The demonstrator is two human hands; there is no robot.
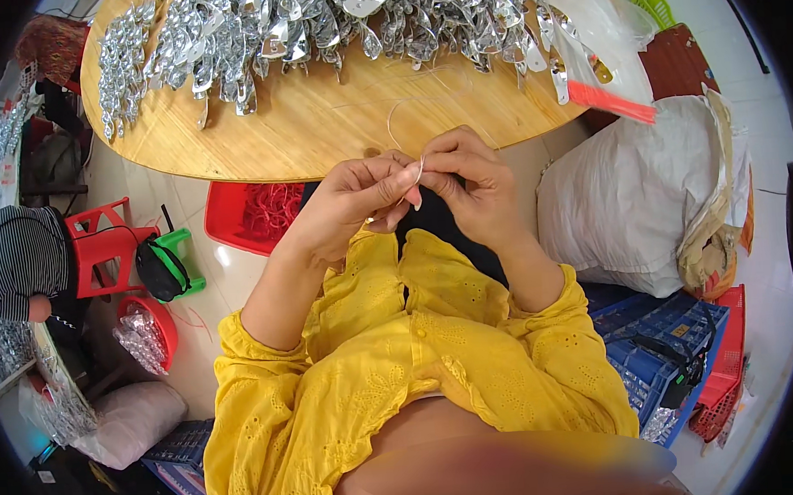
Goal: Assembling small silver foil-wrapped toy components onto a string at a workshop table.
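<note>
Close together in front of my chest, both hands pinch a thin, pale thread near the table's front edge. My left hand is closed, thumb against the fingers at the thread. Fingertip to fingertip with it, my right hand also pinches the thread, its fingers curled. A loop of the thread rises from the hands toward the wooden table. Any small knot or piece between the fingertips is too small to make out. Across the far side of the table lies a heap of shiny silvery drop-shaped pieces.
Below the table stands a red basin of red loops. A clear plastic bag and red strips lie at the table's right end. A white sack and blue crates stand right. A person works left, near a red stool.
</note>
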